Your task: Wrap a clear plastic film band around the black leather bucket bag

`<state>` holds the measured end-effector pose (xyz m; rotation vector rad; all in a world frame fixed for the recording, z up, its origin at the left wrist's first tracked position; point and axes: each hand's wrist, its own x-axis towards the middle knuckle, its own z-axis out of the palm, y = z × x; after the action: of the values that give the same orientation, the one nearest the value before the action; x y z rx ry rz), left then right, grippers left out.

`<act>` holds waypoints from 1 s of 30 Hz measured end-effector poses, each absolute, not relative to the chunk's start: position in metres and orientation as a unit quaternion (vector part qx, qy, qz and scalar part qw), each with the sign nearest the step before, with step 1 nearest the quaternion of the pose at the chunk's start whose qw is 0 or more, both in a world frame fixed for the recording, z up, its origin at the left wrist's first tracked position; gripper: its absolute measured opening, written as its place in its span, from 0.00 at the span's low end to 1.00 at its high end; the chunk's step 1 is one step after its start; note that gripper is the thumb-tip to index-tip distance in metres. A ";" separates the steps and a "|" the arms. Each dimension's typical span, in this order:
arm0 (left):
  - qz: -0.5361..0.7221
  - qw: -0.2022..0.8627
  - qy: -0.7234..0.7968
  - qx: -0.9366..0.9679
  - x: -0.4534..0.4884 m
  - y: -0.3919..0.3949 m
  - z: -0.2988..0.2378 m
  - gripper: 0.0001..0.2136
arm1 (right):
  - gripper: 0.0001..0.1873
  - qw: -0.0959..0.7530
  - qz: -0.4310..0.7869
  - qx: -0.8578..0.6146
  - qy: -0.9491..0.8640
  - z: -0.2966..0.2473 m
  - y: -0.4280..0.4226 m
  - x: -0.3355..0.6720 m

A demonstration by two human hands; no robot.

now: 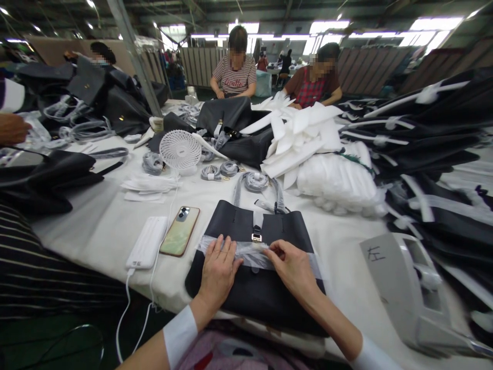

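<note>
A black handbag lies flat on the white-covered table in front of me. Across its middle runs a band of clear plastic film, just below the metal buckle. My left hand rests flat on the film and the bag, fingers stretched out. My right hand pinches the film near the buckle between thumb and fingers. Beyond the bag's top edge stand its plastic-wrapped handles, with a coiled wrapped strap between them.
At my left lie a phone and a white power bank with cables, behind them a white fan. A grey tape dispenser stands right. White padding and black bags are piled behind. Several people work around the table.
</note>
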<state>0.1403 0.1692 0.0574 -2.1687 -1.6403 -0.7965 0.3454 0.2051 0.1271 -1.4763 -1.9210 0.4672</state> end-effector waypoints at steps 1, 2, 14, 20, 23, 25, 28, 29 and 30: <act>-0.277 0.154 -0.573 -0.756 0.140 0.169 0.057 0.19 | 0.12 0.330 0.178 -0.565 -0.735 0.126 0.205 0.345; -0.277 0.154 -0.574 -0.755 0.140 0.169 0.057 0.18 | 0.12 0.331 0.178 -0.565 -0.735 0.125 0.206 0.345; -0.264 0.159 -0.588 -0.748 0.142 0.169 0.062 0.22 | 0.11 0.395 0.128 -0.458 -0.786 0.143 0.193 0.338; -0.239 0.150 -0.591 -0.756 0.142 0.169 0.065 0.25 | 0.12 0.388 0.112 -0.463 -0.789 0.126 0.186 0.365; -0.241 0.140 -0.583 -0.764 0.141 0.166 0.069 0.26 | 0.12 0.382 0.137 -0.475 -0.781 0.116 0.184 0.367; -0.241 0.131 -0.574 -0.771 0.141 0.165 0.072 0.25 | 0.13 0.369 0.170 -0.488 -0.773 0.117 0.183 0.365; -0.228 0.117 -0.564 -0.785 0.141 0.164 0.073 0.24 | 0.13 0.342 0.239 -0.511 -0.752 0.123 0.182 0.360; -0.223 0.114 -0.562 -0.788 0.141 0.164 0.074 0.23 | 0.13 0.334 0.260 -0.517 -0.744 0.125 0.183 0.359; -0.220 0.111 -0.561 -0.790 0.141 0.164 0.074 0.23 | 0.13 0.326 0.275 -0.524 -0.737 0.126 0.183 0.357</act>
<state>0.1410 0.1639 0.0738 -2.3203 -1.6489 -0.6455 0.3566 0.1835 0.1258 -1.3730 -1.9330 0.7210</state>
